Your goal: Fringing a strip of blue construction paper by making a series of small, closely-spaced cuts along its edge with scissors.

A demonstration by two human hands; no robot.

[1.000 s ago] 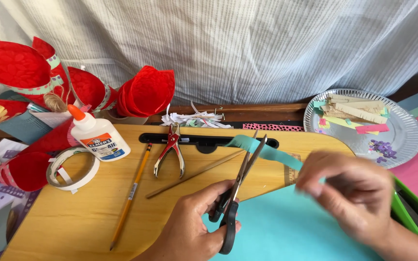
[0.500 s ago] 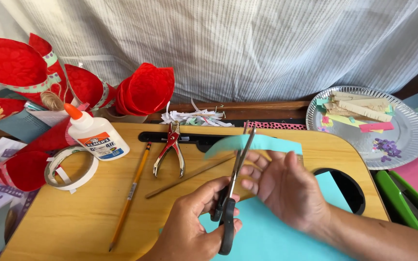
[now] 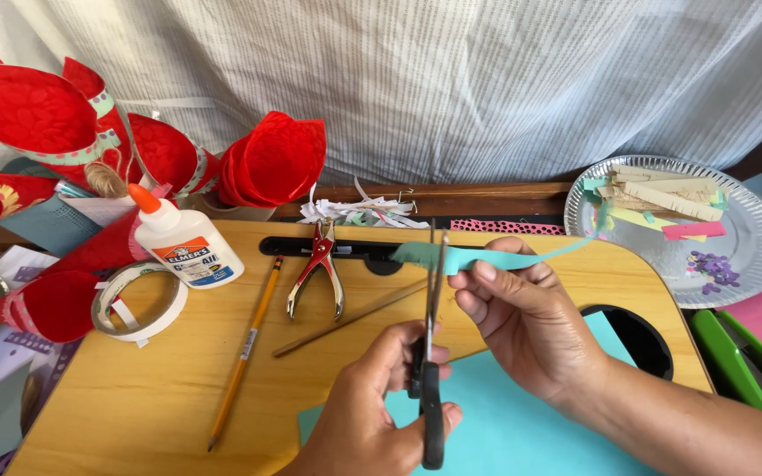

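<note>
On the wooden worktop, from the left: tape roll, glue bottle, pencil, hole punch. Left hand is closed around the scissors, blades nearly closed and upright at the teal paper strip. Right hand pinches that strip just right of the blades, above the teal sheet. Step looks like trimming the strip; next cut needs it held taut and square. Foil plate of scraps far right.

teal sheet: cut off at bottom edge, partly under both forearms | green stapler: cut off at right edge
</note>
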